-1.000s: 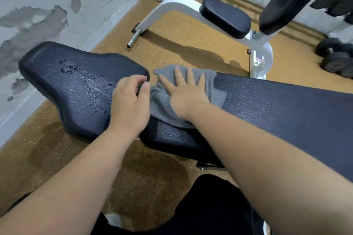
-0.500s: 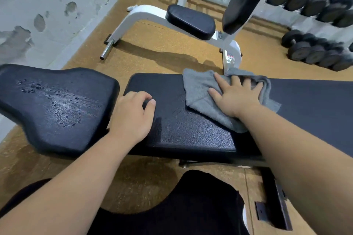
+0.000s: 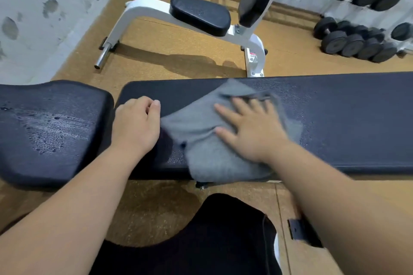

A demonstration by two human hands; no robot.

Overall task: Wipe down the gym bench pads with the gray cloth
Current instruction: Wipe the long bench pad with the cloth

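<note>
Your right hand (image 3: 252, 127) presses the gray cloth (image 3: 207, 140) flat on the long pad (image 3: 346, 118).

The cloth sits under that flat, spread hand and sticks out to its left, just beside your left hand (image 3: 136, 125), which rests curled on the pad's end and holds nothing. The pad runs sideways, and most of it lies to the right of your right hand, so I think you should wipe that way next. The seat pad (image 3: 51, 131), left of your left hand, has wet drops.
</note>
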